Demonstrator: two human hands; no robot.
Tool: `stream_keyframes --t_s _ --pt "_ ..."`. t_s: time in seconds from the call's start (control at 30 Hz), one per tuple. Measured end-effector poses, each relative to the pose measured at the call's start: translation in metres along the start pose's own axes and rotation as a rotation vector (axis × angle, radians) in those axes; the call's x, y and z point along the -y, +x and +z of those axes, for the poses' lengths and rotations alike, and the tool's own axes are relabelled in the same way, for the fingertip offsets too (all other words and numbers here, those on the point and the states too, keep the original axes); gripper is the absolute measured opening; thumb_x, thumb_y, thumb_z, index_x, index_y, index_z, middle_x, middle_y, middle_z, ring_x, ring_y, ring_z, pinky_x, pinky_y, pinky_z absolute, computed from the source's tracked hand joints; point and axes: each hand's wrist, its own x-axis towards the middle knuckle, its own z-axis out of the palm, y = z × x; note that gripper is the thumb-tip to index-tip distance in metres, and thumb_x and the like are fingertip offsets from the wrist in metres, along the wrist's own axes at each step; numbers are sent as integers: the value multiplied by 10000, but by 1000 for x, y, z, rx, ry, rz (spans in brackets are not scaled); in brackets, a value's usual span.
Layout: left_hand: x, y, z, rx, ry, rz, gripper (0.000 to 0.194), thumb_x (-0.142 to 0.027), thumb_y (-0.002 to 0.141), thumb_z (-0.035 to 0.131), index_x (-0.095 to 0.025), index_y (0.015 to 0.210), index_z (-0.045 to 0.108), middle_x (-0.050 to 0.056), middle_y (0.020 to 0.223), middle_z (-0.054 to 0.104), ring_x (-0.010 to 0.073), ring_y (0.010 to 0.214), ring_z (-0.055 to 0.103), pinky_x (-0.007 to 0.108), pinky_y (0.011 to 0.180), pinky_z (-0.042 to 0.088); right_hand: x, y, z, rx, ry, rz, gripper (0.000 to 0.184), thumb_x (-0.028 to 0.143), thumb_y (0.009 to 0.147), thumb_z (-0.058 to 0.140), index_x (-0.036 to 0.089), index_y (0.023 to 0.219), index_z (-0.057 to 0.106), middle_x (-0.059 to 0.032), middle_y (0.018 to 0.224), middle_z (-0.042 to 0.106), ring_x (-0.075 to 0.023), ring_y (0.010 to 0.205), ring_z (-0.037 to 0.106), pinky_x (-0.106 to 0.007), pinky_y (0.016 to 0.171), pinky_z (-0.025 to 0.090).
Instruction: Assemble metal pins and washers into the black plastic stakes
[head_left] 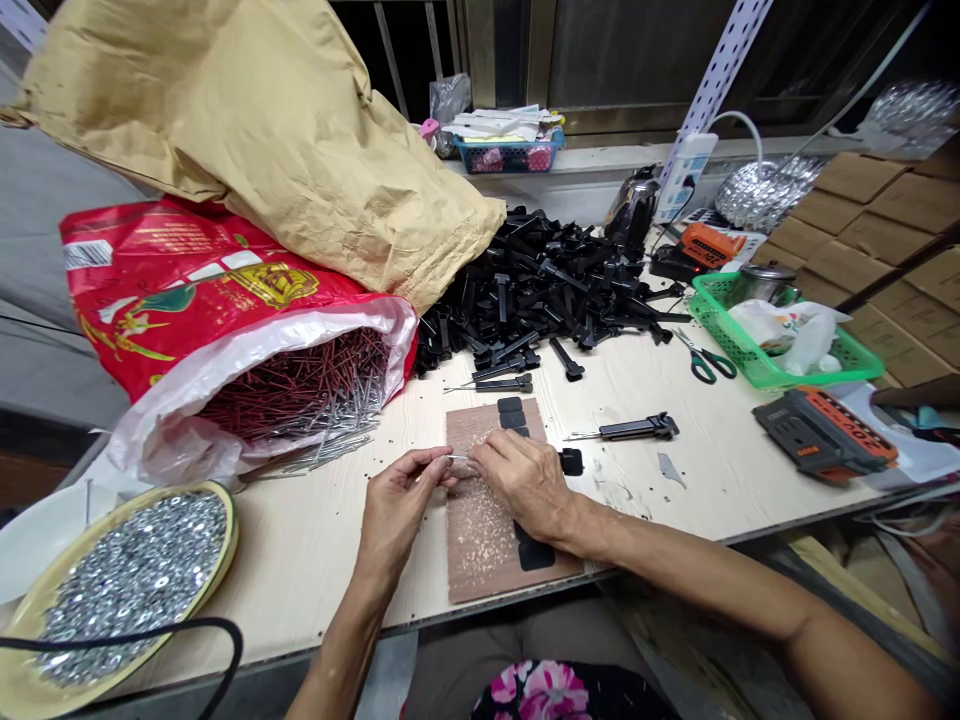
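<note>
Over a brown wood-grain board (pixel 484 565) my two hands meet. Fingertips of my left hand (pixel 401 500) are closed in a pinch on a thin silvery metal pin (pixel 460 458), which runs toward my other hand. My right hand (pixel 525 480) is wrapped round a black plastic part (pixel 572 461); only its square end shows past the hand, and the grip itself is hidden. Pale shavings (pixel 491 535) cover the board, and black pads (pixel 536 555) line its right side. To the right lies a similar black part (pixel 637 428) with a pin sticking out of it.
A heap of black plastic parts (pixel 555 280) fills the back. On the left are a red sack (pixel 187 270) of long nails (pixel 300 385) and a yellow bowl (pixel 225 530) of washers. Scissors (pixel 709 362), a green basket (pixel 825 372) and a battery pack (pixel 825 435) lie right.
</note>
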Motion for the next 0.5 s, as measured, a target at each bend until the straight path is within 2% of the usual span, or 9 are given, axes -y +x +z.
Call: stream_keyframes --t_s 0.27,0.37,0.5 --pt "-2 0 2 -3 67 33 296 -372 711 728 -146 900 702 24 771 698 125 633 629 241 648 524 -4 -2 4 -51 -34 1 166 224 960 472 195 855 597 -15 810 600 -155 791 520 -282 645 336" --pt "-3 0 1 -3 115 68 286 -367 725 717 -148 908 699 25 773 698 129 656 632 241 666 523 -3 -2 1 -3 8 43 194 243 969 450 187 854 596 -20 819 604 -151 783 537 -275 629 344" --pt "-4 -1 3 -11 126 86 285 -361 732 711 -146 919 695 21 752 695 134 667 636 247 684 524 -3 0 -4 121 248 166 173 272 973 439 172 938 576 -21 890 611 -124 756 564 -236 614 384"
